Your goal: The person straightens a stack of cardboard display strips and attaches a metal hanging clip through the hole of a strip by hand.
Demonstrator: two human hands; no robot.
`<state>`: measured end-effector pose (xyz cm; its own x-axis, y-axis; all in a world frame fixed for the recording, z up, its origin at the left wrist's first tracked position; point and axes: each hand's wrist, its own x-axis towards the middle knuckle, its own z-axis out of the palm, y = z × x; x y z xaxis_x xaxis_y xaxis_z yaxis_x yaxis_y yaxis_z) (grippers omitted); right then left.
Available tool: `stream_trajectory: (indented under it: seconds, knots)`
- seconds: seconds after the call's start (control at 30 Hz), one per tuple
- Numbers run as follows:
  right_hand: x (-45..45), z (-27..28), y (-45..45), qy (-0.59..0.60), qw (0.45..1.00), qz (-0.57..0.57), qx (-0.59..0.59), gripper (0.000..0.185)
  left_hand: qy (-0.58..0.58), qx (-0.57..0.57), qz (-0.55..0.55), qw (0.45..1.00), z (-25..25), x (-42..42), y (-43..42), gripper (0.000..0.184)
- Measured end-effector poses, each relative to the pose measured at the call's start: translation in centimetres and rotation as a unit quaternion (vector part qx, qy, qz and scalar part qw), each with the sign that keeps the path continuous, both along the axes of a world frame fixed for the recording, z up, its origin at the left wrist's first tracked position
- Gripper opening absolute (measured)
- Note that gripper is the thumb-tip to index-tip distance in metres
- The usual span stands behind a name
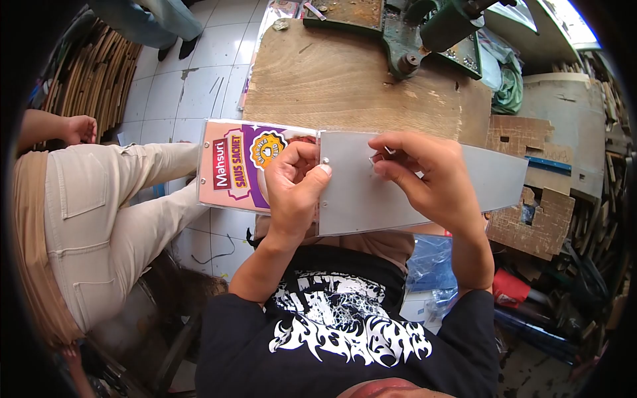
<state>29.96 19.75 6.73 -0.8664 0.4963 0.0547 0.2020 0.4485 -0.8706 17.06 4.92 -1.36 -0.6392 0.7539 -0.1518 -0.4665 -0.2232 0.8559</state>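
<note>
A printed "Mahsuri Saus Sachet" panel and a plain grey panel meet in front of me, both seemingly covered in clear plastic. My left hand is closed at their seam, thumb and finger against a small silver fastener. More small fasteners sit along the seam below it and at the printed panel's left edge. My right hand hovers over the grey panel, finger and thumb pinching a tiny shiny piece, too small to make out.
A wooden table lies beyond the panels, carrying a dark green machine with metal trays. A person in light trousers stands close at left; another person's legs are farther back. Cut brown boards lie at right.
</note>
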Motion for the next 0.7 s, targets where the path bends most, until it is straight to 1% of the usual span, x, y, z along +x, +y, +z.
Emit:
stream_trajectory:
  seconds: [0.03,0.1,0.13,0.2,0.23,0.3,0.43,0.5,0.63,0.7]
  knots:
    - [0.2,0.1,-0.1,0.0,1.0,0.0,0.0,0.018,-0.001,0.0,0.002,1.0,0.1,0.0,0.0,0.012]
    - [0.5,0.4,-0.5,-0.062,0.998,0.017,0.019,0.025,-0.004,0.008,0.0,1.0,-0.2,-0.1,-0.1,0.012]
    - [0.6,0.3,-0.6,-0.061,0.998,0.018,0.019,0.025,-0.007,0.016,-0.001,1.0,-0.3,-0.1,-0.1,0.011]
    - [0.5,-0.1,-0.8,-0.019,0.994,0.046,0.097,0.025,-0.008,0.015,0.003,1.0,-0.3,0.0,-0.2,0.01]
    - [0.4,0.0,-1.0,-0.019,0.994,0.047,0.097,0.025,-0.01,0.015,0.007,1.0,-0.4,0.0,-0.2,0.009]
    - [0.0,0.2,-1.4,-0.002,0.99,0.02,0.141,0.027,-0.004,0.008,0.005,1.0,-0.1,-0.1,-0.3,0.009]
    - [0.0,0.5,-2.0,-0.012,0.991,0.003,0.133,0.03,-0.012,0.001,0.012,1.0,0.0,-0.1,-0.2,0.008]
    - [-0.1,0.6,-2.1,0.012,0.991,-0.009,0.133,0.033,-0.014,0.004,0.015,1.0,0.0,0.0,0.1,0.008]
    - [-0.4,0.0,-2.3,0.013,0.993,-0.025,0.114,0.03,-0.014,0.017,0.009,1.0,-0.5,-0.1,-0.1,0.008]
    - [-0.8,-0.3,-2.3,0.041,0.986,-0.027,0.161,0.027,-0.014,0.02,0.007,1.0,-0.2,-0.2,0.0,0.009]
